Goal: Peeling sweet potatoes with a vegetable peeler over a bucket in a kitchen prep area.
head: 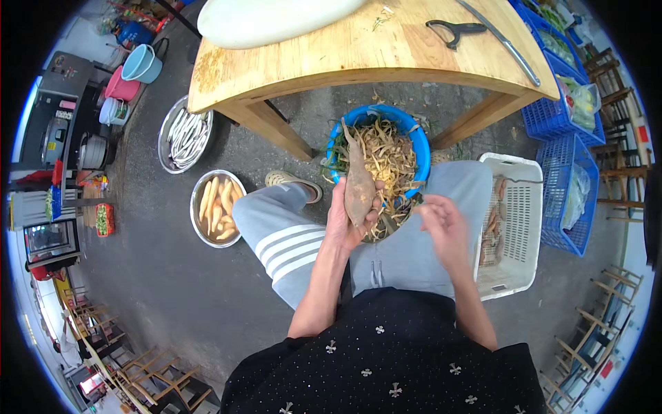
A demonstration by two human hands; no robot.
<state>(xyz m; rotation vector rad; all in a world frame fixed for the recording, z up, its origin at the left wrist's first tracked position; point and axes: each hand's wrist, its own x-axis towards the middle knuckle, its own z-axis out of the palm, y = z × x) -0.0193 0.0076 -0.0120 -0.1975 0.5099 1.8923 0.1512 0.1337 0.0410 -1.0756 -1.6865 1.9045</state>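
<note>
My left hand (342, 220) holds an unpeeled sweet potato (360, 189) from below, its thin tail pointing away from me. Under it, between my knees, stands a blue plastic tub (423, 150) heaped with peelings (390, 155). Just right of the tuber, my right hand (444, 220) is blurred, its fingers curled at a small dark tool (418, 197). What kind of tool it is cannot be made out. By my left knee, a metal basin (194, 217) contains several peeled sweet potatoes (217, 202) in water. To my right, a white plastic crate (527, 222) has unpeeled sweet potatoes (494, 225) in it.
A wooden table (320, 57) stands ahead, bearing a black peeler (457, 31), a long knife (504, 44) and a pale green oblong object (274, 20). Another basin (164, 150) of long whitish pieces is at left. Blue crates (566, 202) line the right.
</note>
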